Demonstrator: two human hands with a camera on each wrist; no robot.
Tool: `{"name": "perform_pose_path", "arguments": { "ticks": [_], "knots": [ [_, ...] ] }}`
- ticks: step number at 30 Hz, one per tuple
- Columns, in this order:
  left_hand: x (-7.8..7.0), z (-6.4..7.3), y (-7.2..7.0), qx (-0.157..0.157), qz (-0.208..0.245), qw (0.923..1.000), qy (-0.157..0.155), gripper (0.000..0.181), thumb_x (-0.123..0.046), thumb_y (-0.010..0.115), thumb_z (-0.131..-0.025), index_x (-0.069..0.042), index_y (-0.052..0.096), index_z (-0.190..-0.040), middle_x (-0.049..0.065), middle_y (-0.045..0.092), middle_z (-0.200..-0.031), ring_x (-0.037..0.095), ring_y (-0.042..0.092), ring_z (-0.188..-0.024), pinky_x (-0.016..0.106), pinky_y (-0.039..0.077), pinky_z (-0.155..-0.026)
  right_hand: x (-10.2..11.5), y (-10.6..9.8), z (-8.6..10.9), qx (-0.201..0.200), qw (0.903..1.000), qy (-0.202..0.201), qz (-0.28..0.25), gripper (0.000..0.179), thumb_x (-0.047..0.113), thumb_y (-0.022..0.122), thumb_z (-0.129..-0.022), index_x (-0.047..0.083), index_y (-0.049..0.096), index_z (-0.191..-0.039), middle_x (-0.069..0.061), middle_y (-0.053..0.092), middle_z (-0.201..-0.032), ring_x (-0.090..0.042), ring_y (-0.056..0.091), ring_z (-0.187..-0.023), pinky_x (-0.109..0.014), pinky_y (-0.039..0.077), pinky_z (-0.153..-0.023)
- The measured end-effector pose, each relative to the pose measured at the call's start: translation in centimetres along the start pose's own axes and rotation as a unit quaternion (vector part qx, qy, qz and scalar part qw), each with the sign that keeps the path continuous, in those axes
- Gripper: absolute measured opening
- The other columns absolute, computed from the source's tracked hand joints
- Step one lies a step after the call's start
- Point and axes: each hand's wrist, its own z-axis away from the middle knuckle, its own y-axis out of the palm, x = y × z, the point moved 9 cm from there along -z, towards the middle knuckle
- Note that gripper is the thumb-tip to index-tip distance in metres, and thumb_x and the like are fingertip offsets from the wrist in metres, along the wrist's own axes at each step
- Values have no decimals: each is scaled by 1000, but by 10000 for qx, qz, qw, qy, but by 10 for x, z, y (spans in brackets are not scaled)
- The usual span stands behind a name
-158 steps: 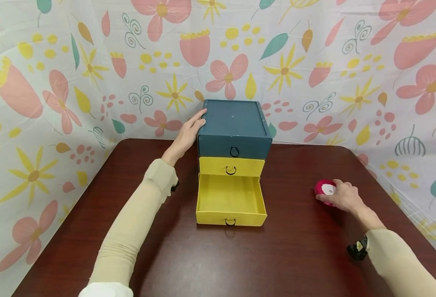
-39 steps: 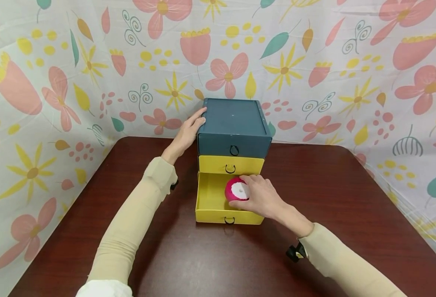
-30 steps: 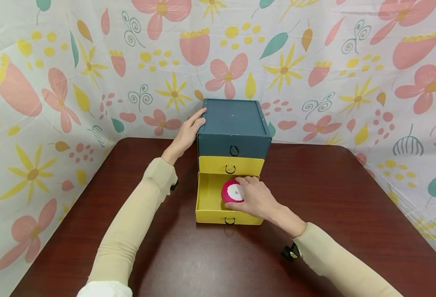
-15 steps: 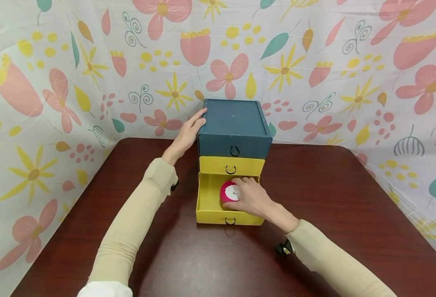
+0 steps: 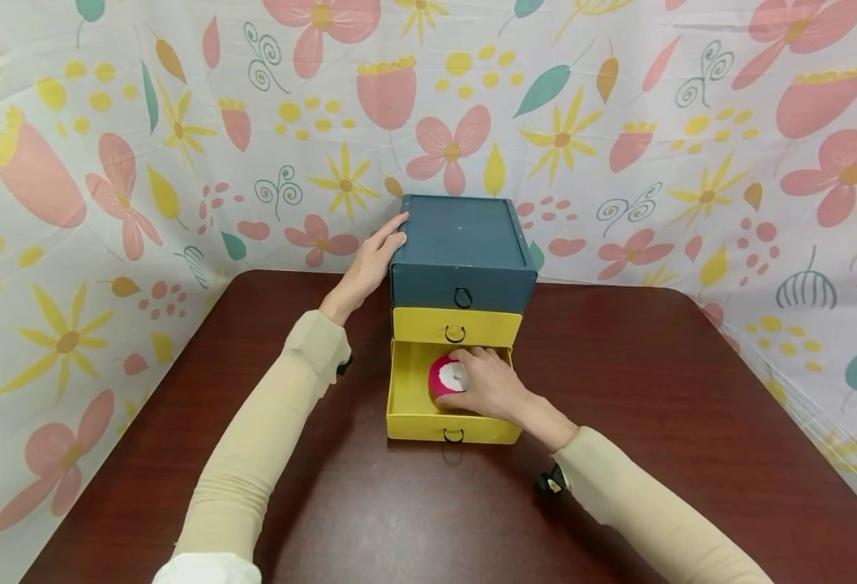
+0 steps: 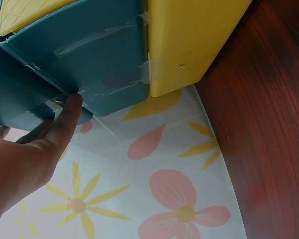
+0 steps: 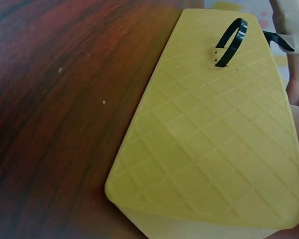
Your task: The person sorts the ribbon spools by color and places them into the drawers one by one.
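Observation:
A small cabinet (image 5: 464, 235) has a dark teal top and drawer, with yellow drawers below. Its bottom yellow drawer (image 5: 406, 397) is pulled out. Inside this drawer, my right hand (image 5: 494, 385) holds a pink-and-white doughnut-shaped toy (image 5: 452, 376), thumb on the near side and fingers over the far side. The toy's right part is hidden by the hand. My left hand (image 5: 370, 259) rests along the cabinet's upper left edge. In the left wrist view its straight fingers (image 6: 65, 119) touch the teal side wall.
The middle yellow drawer (image 5: 457, 327) is closed, just above the open one. Black ring pulls (image 5: 453, 435) hang from the drawer fronts. A dark reddish wooden table (image 5: 326, 503) carries the cabinet, and a flower-print cloth (image 5: 253, 122) stands behind it.
My right hand has gripped the toy at the table's right side and carried it left into the open drawer, lately edging further left. My left hand stays on the cabinet.

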Motion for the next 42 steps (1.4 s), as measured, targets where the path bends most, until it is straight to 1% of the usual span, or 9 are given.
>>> {"name": "perform_pose_path", "arguments": {
  "ticks": [5,14,19,26,29,32,35,40,42],
  "knots": [
    [-1,0,0,11,49,10000,-13,51,-45,37,-103,-33,30,-152,-5,23,-161,19,21,-149,46,21,-120,-1,-5,3,64,9996,-66,-253,66,50,71,-81,6,59,-129,-12,64,-123,-30,56,-109,-47,51,-90],
    [1,1,0,-2,22,10000,-30,52,-45,36,-103,-34,29,-152,-5,22,-161,19,21,-149,47,21,-120,9,-24,24,54,9958,-367,-835,45,36,68,-88,4,65,-120,-11,67,-114,-26,57,-105,-40,54,-87],
    [1,1,1,-12,56,10000,2,52,-45,37,-103,-32,29,-153,-5,23,-161,19,22,-149,47,21,-120,18,-37,45,-515,9886,-988,-1012,34,25,76,-83,8,69,-112,-5,66,-112,-21,56,-105,-36,56,-84],
    [-1,-2,4,27,78,10000,-36,51,-46,37,-103,-35,29,-152,-5,23,-161,19,22,-148,47,21,-120,26,-54,78,-1397,9619,-1543,-1772,15,15,78,-80,20,71,-92,11,61,-79,-4,52,-69,-20,49,-59],
    [-2,-1,4,25,63,10000,-36,51,-45,37,-103,-35,29,-152,-5,23,-161,19,23,-148,47,22,-120,28,-44,86,-936,9587,-1442,-2264,5,16,74,-85,20,71,-85,8,61,-68,-1,50,-57,-19,47,-52],
    [-3,-1,4,20,83,10000,-31,51,-44,37,-103,-34,29,-152,-5,23,-161,19,22,-148,47,21,-120,28,-19,90,145,9541,-1013,-2815,19,25,65,-93,13,70,-79,-3,62,-60,-2,51,-47,-23,48,-44],
    [-2,0,3,8,107,9999,-22,51,-44,37,-103,-34,29,-152,-5,23,-161,19,22,-149,47,21,-120,24,11,96,1323,9201,-243,-3679,41,35,54,-98,0,67,-82,-8,60,-57,-7,50,-39,-24,43,-35],
    [0,0,2,2,94,10000,-19,51,-44,36,-103,-33,29,-153,-4,23,-161,19,22,-149,47,21,-120,19,51,105,2386,8100,1021,-5258,56,42,46,-101,-12,59,-106,-2,59,-61,-8,52,-41,-19,39,-37],
    [0,0,1,-6,85,10000,-18,51,-45,36,-103,-33,29,-153,-4,23,-161,19,22,-149,47,21,-120,20,59,104,2490,7769,1288,-5637,56,42,45,-101,-12,56,-113,1,58,-62,-7,51,-42,-18,39,-38]
  ]
}}
